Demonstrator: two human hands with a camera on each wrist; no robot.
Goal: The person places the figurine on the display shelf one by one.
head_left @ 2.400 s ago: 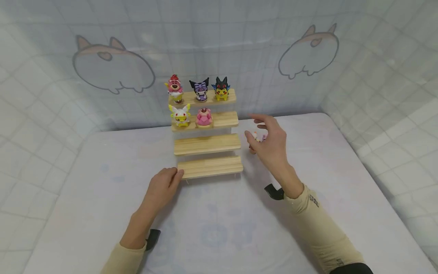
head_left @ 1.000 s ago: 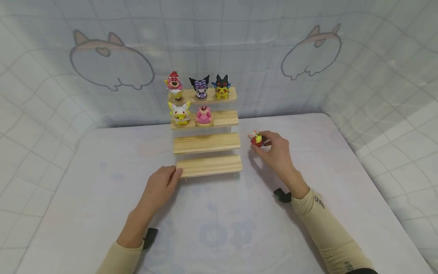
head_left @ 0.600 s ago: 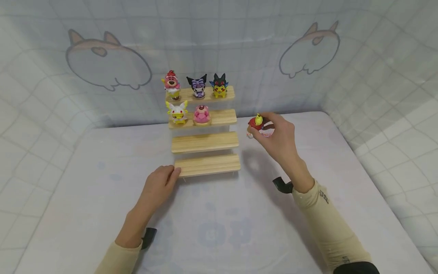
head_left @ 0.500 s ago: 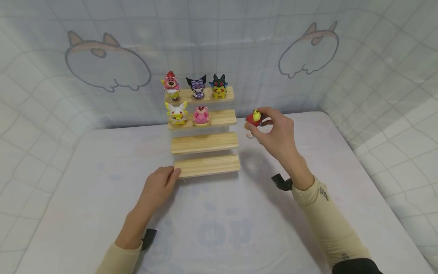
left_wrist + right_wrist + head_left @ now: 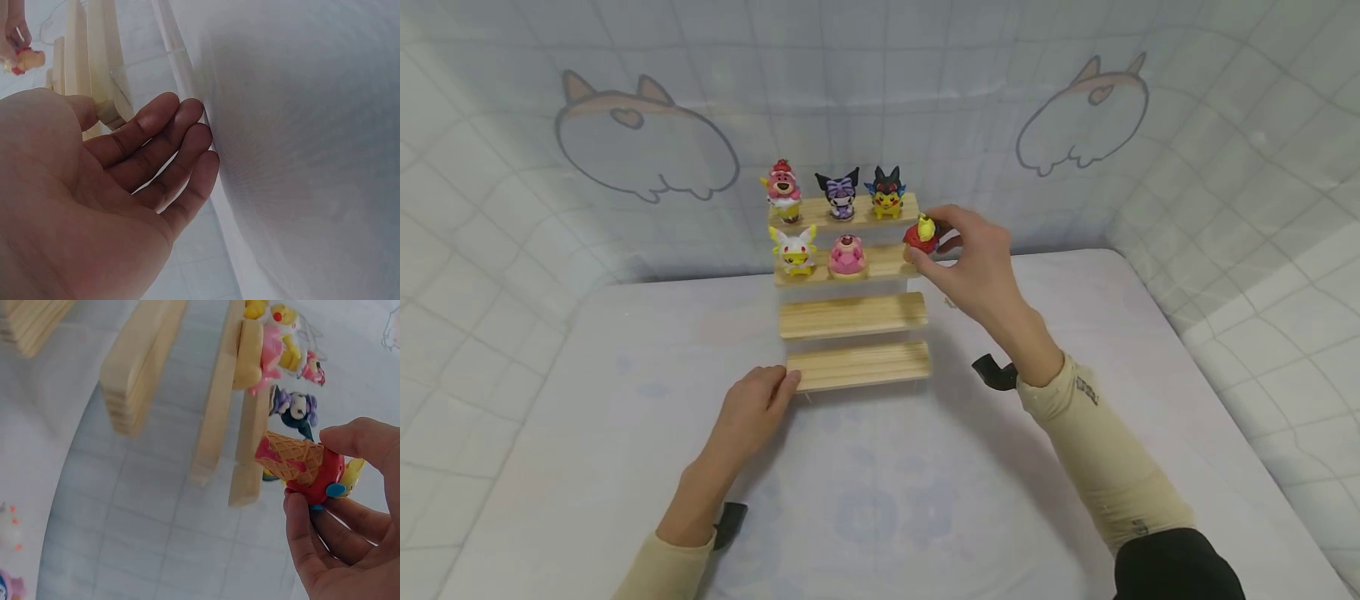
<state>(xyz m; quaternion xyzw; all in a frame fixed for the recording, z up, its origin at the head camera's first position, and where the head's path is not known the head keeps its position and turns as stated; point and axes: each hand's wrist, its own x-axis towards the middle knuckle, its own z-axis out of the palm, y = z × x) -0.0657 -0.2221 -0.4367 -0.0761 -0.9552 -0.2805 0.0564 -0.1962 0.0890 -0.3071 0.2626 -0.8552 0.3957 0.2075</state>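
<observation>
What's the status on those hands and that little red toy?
Right hand pinches red cone figurine beside second shelf. Left hand rests against bottom shelf. Shelf's right end bare.

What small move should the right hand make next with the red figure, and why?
Probably lower the red figure onto the free right end of the second shelf: the right hand pinches it just above that spot, beside the pink figure.

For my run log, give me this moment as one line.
right hand: pinches cone toy beside second shelf | left hand: touches bottom shelf
</observation>
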